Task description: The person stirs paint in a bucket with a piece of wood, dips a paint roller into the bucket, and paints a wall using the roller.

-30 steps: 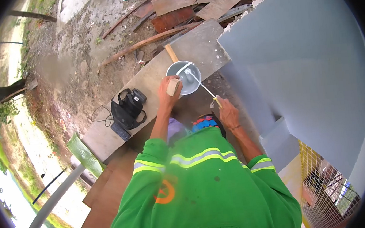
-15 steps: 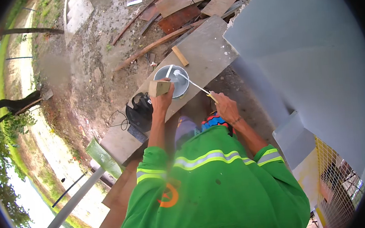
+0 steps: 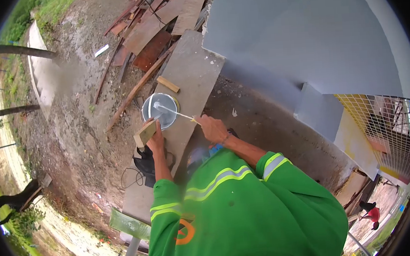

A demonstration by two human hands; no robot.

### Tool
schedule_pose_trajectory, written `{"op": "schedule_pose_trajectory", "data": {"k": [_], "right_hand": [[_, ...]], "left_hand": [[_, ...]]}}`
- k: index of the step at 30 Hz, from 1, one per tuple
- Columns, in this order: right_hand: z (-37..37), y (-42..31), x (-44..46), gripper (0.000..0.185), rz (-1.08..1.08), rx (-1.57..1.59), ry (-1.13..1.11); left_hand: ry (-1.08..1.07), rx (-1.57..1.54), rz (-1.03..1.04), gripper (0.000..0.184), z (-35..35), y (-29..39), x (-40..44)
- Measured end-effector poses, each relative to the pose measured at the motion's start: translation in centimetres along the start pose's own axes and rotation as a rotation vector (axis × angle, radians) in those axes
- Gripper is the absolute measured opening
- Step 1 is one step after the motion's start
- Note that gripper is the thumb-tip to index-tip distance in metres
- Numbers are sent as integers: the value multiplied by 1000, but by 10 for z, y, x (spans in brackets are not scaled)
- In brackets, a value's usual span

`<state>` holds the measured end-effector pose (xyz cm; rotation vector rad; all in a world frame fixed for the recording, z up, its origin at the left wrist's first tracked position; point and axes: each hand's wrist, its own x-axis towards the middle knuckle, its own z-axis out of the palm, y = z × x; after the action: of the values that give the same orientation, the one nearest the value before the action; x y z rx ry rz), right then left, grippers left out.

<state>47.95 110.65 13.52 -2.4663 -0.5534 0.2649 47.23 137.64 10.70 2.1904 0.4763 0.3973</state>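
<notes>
A paint bucket [image 3: 167,121] with a white handle stands on the concrete ledge [image 3: 197,57]. My left hand [image 3: 155,140] is closed around a wooden block [image 3: 145,133] at the bucket's near left rim. The fingers of my right hand [image 3: 210,127] are wrapped round the yellowish end of a thin white stick [image 3: 180,114]. Its white-coated tip reaches inside the bucket, above or in the grey-looking contents; which of these is unclear. Just beyond the bucket, a small wooden piece [image 3: 168,84] lies on the ledge.
A black bag [image 3: 144,164] with a cable lies near my left forearm. Boards and planks [image 3: 152,51] are piled beyond the ledge. A grey-blue wall [image 3: 303,31] rises at the right, with a yellow-edged mesh [image 3: 385,125] below. Far off at lower right is a person in red [image 3: 373,215].
The view has swung to the right. The bucket now appears farther left, the block has tilted in my left hand, and a distant person has come into view.
</notes>
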Motion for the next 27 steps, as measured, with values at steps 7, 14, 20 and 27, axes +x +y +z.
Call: {"op": "schedule_pose_trajectory", "data": {"k": [7,14,20,27], "right_hand": [[27,-46,-29,36,110,54,220],[53,-66,-45,27,209,77,296],[76,-70,-47,27,227,59,307],[82,-74,-47,29,236,112,396]], "left_hand": [[76,-144,-46,32,-35,-32,55],[62,-151,47,43,-114,17,99],[-58,32,233,36,-140,29,120],[-269,392,157,34,-139,48,153]]}}
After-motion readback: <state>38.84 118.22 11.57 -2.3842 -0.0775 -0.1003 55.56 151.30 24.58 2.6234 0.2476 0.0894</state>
